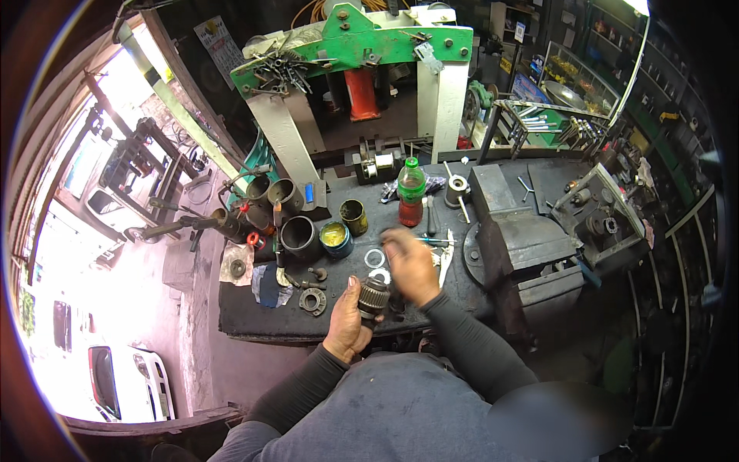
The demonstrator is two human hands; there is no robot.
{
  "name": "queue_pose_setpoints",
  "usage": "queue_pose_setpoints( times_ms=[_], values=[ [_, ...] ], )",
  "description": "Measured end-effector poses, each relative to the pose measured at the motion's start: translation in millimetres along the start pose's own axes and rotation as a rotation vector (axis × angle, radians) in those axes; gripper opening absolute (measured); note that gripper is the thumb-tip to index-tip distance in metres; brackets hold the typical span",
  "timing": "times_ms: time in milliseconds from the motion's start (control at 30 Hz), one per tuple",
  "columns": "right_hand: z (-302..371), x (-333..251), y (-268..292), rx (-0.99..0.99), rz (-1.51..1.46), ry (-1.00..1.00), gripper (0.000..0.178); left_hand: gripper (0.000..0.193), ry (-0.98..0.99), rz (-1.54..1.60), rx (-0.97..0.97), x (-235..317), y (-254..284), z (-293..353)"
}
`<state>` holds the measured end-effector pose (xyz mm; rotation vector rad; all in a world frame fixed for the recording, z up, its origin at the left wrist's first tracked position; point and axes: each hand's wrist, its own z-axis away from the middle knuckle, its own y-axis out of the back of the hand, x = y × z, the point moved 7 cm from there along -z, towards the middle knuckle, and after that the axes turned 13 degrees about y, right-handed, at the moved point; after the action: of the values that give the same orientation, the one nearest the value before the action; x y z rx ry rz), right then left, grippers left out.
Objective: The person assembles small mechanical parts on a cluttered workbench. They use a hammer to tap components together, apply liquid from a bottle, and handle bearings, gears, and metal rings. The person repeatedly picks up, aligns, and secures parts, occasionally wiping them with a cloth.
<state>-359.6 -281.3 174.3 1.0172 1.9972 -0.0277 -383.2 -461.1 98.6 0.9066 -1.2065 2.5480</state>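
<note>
My left hand point(348, 327) is closed around a dark metal part with a ribbed, gear-like head point(374, 294), held upright at the bench's near edge. A pale ring-shaped piece point(379, 275) shows at the top of that part. My right hand point(412, 268) is just right of it and a little above. Its fingers are curled and smeared by motion, so whether they hold anything is unclear. A light-coloured ring point(375, 259) lies on the black workbench point(323, 323) beyond the part. Left of it stands an open tin of yellow grease point(336, 237).
A bottle with red liquid point(410, 200) stands beyond my right hand. A large bench vise point(523, 239) fills the right side. Several cups and cans, including a dark pot point(300, 237), crowd the left. A flanged ring point(312, 302) lies nearer. A green-and-white press frame point(354, 48) rises behind.
</note>
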Motion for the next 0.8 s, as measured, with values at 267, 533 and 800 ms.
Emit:
queue_pose_setpoints(
  times_ms=[267, 533, 800],
  values=[
    [37, 5, 32, 0.241, -0.779, -0.223, 0.036, 0.066, 0.093, 0.329, -0.05, 5, -10, -11],
    [48, -52, -21, -0.248, -0.193, 0.242, 0.053, 0.047, 0.235, 0.581, -0.393, 15, -24, -2],
    [34, 5, -4, 0.034, -0.492, -0.175, 0.039, 0.053, 0.152, 0.564, 0.126, 2, -5, -6]
  ],
)
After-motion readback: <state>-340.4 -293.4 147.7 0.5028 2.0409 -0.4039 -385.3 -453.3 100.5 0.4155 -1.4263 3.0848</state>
